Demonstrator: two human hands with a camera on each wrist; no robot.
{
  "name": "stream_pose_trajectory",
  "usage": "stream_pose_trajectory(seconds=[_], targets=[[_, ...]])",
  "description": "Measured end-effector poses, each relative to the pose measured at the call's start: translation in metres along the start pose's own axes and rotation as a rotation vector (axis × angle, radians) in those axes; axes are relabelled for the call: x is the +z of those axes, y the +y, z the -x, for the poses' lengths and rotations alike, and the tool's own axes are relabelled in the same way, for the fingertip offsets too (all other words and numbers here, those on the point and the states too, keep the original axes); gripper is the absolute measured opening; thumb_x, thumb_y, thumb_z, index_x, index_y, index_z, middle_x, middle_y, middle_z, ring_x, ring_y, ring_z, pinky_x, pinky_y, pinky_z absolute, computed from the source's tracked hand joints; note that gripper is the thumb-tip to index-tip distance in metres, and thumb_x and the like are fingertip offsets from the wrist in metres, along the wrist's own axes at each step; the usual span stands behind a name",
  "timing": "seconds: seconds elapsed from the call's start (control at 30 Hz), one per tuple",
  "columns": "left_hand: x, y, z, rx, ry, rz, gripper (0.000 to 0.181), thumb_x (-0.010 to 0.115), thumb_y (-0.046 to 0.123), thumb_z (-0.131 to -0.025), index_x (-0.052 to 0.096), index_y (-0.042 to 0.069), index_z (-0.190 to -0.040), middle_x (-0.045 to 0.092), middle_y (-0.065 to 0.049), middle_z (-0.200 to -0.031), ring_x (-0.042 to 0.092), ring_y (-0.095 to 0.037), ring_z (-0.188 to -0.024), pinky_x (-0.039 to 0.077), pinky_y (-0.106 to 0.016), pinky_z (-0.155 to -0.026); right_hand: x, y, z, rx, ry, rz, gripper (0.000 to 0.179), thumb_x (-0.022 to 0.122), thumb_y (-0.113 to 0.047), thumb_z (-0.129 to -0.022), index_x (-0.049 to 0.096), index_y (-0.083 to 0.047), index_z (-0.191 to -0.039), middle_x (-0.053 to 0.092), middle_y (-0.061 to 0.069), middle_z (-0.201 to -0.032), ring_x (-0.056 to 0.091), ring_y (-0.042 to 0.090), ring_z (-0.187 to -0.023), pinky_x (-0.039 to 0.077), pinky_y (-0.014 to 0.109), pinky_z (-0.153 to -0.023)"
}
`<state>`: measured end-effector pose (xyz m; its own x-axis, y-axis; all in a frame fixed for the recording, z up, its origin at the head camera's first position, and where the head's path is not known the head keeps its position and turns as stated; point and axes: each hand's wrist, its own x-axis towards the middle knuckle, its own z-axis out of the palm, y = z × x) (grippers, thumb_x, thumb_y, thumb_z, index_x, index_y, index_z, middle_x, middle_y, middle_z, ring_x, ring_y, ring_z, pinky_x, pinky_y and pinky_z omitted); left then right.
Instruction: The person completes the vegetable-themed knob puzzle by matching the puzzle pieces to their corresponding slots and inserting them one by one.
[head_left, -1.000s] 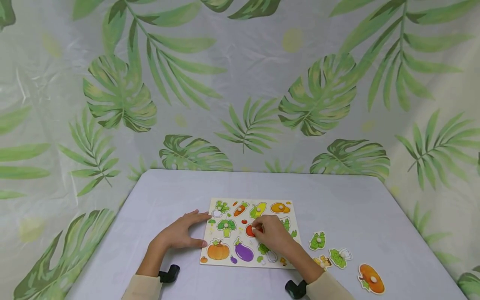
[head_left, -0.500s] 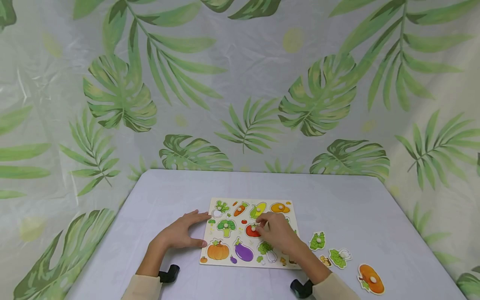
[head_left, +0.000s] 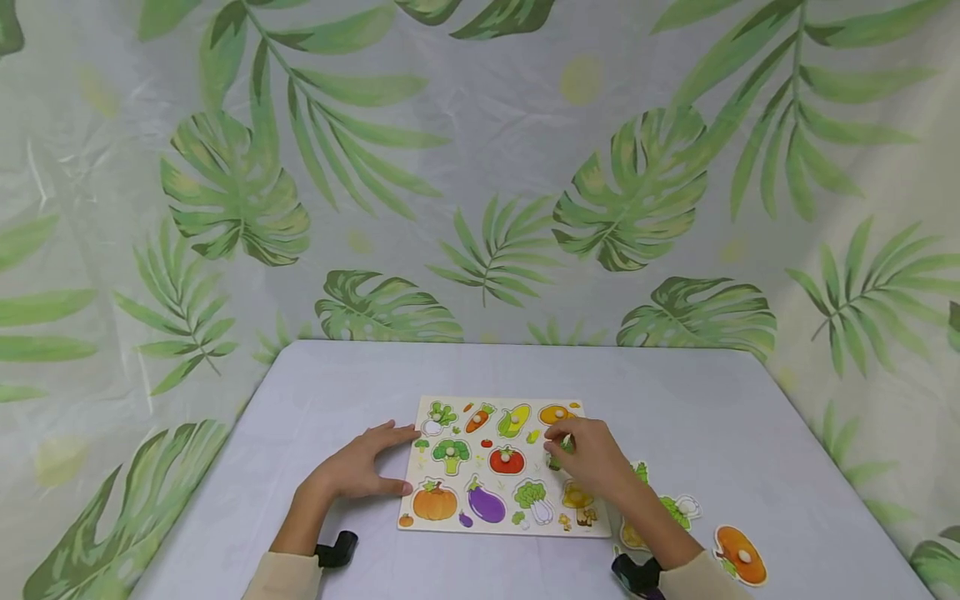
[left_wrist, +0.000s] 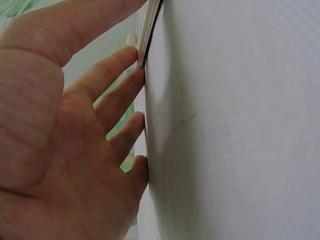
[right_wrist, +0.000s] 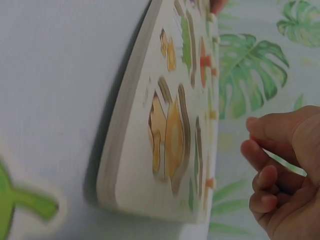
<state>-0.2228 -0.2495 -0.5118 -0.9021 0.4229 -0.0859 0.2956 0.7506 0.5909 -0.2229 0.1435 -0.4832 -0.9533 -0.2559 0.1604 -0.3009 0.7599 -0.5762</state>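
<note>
A white puzzle board (head_left: 435, 527) printed with vegetables lies on the table. My left hand (head_left: 356, 462) rests at its left edge, thumb and fingers spread; in the left wrist view those fingertips (left_wrist: 134, 54) touch the board's side. A red tomato piece (head_left: 507, 461) with a white knob sits in the middle row. Over the board's right side is my right hand (head_left: 594, 457), partly covering a green vegetable picture there. In the right wrist view, thumb and forefinger are close together with nothing visible between them, and the other fingers are loosely curled.
Knobbed broccoli (head_left: 451, 455), carrot (head_left: 478, 419) and corn (head_left: 514, 422) pieces sit in the board. Right of it lie a loose orange pumpkin piece (head_left: 741, 556), a cabbage-like piece (head_left: 684, 508) and a green piece (head_left: 641, 472), partly behind the right forearm.
My right hand has let go of the tomato piece, which stays in the board, and has moved right. The left hand keeps its place at the board's edge.
</note>
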Motion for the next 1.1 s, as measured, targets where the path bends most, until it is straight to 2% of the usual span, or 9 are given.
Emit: stream_pose_trajectory(seconds=[0.4,0.67,0.9,1.1], targets=[[-0.001,0.003,0.000,-0.005,-0.001,0.001,0.084,0.086,0.047,-0.076,0.054,0.025,-0.151,0.046,-0.002,-0.161,0.025,-0.038,-0.157,0.017,-0.064,-0.127,-0.030,0.031,0.020,0.035,0.036,0.074,0.017,0.081,-0.018,-0.089,0.080,-0.012,-0.105,0.071,-0.003,-0.093,0.045,0.013,-0.072,0.037,0.024,-0.058],[-0.002,0.004,0.003,-0.018,0.003,-0.004,0.084,0.087,0.047,-0.075,0.054,0.026,-0.150,0.047,-0.002,-0.161,0.026,-0.040,-0.156,0.019,-0.068,-0.124,-0.046,0.055,0.034,0.075,0.030,0.123,0.021,0.081,-0.019,-0.088,0.079,-0.011,-0.108,0.074,0.000,-0.099,0.050,0.014,-0.075,0.041,0.024,-0.061],[-0.002,0.002,0.005,-0.032,0.006,-0.004,0.084,0.088,0.045,-0.075,0.055,0.026,-0.149,0.047,-0.003,-0.161,0.027,-0.041,-0.156,0.021,-0.072,-0.121,-0.051,0.074,0.039,0.128,-0.011,0.162,0.019,0.080,-0.022,-0.090,0.080,-0.012,-0.106,0.074,-0.001,-0.097,0.054,0.013,-0.076,0.048,0.028,-0.066],[-0.003,0.005,0.001,-0.020,-0.008,-0.027,0.084,0.087,0.047,-0.076,0.055,0.027,-0.150,0.047,-0.002,-0.161,0.027,-0.041,-0.156,0.021,-0.071,-0.122,-0.052,0.086,0.047,0.153,-0.041,0.165,0.015,0.079,-0.023,-0.090,0.081,-0.012,-0.101,0.072,-0.005,-0.088,0.051,0.011,-0.072,0.044,0.026,-0.062]])
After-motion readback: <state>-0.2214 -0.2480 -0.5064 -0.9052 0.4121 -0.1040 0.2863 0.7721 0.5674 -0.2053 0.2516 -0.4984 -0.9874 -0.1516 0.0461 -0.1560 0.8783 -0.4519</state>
